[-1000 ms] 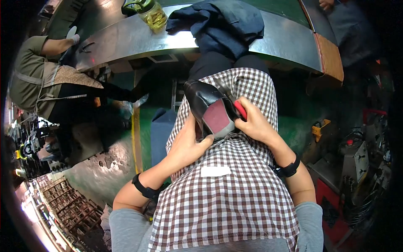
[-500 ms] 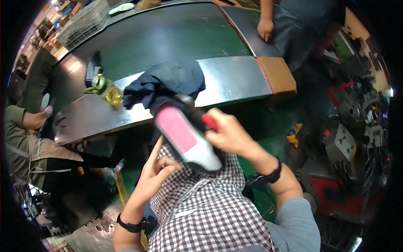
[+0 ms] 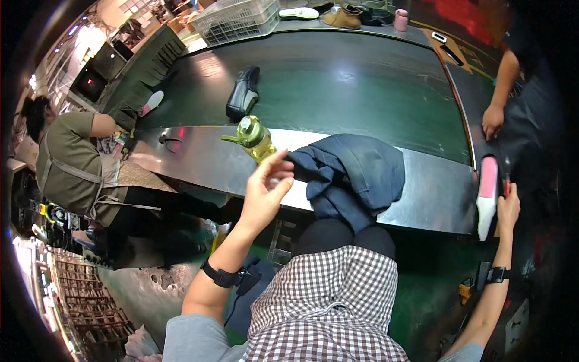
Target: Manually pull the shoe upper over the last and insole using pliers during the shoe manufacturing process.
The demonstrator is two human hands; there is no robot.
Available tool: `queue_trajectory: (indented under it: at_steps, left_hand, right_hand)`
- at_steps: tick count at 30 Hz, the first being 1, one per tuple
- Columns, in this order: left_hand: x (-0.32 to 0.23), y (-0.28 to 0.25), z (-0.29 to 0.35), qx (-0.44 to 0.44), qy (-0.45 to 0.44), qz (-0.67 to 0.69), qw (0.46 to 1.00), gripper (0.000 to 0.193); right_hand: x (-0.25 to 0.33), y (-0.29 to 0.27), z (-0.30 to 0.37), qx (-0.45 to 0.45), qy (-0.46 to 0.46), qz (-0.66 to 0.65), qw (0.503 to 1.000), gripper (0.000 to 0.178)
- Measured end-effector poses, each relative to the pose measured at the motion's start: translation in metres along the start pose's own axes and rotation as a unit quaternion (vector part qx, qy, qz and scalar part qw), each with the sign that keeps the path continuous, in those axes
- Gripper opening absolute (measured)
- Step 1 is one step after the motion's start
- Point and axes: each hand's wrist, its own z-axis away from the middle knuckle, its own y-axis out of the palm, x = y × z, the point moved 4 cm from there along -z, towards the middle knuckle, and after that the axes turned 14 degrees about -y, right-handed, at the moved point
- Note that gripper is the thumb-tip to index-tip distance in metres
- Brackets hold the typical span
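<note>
My left hand (image 3: 263, 190) is raised over the bench edge, fingers apart and curled a little, with nothing in it. Its fingertips are close to a green-lidded yellow bottle (image 3: 256, 142) and a dark blue cloth garment (image 3: 362, 169); whether they touch the cloth I cannot tell. Far to the right, my right hand (image 3: 508, 210) is closed on a red-handled tool (image 3: 506, 188) with a thin grey part pointing away; its kind is unclear. Just left of that hand, a sole-shaped pink and white piece (image 3: 487, 196) lies at the bench's right end.
A black shoe (image 3: 243, 92) lies on the green belt (image 3: 338, 78). Beyond stand a grey crate (image 3: 235, 23), a brown shoe (image 3: 344, 17) and a pink cup (image 3: 401, 20). A co-worker's hand (image 3: 493, 122) is at the far right; another person (image 3: 75, 160) works at left.
My right hand has moved from my lap to the far right with the red-handled tool. The pink and white piece has gone there too. My left hand has risen toward the bottle.
</note>
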Motion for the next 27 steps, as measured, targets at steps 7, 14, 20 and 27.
queue_trajectory:
  at_steps: [7, 14, 20, 27]
  left_hand:
    - [-0.018, -0.119, -0.035, -0.328, 0.329, -0.011, 0.886, 0.035]
    - [0.049, -0.235, -0.173, -0.274, -0.131, -0.216, 0.928, 0.074]
    - [0.098, -0.246, -0.298, -0.203, -0.181, -0.327, 0.905, 0.11]
    - [0.099, -0.189, -0.37, -0.156, -0.09, -0.463, 0.868, 0.15]
  right_hand:
    - [-0.088, 0.103, -0.016, 0.032, 0.03, 0.035, 0.998, 0.055]
    - [-0.075, 0.07, 0.028, -0.181, 0.128, -0.16, 0.962, 0.053]
    - [0.032, 0.031, 0.158, -0.178, 0.155, -0.386, 0.892, 0.029]
    - [0.175, 0.012, 0.24, -0.019, 0.346, -0.501, 0.793, 0.01]
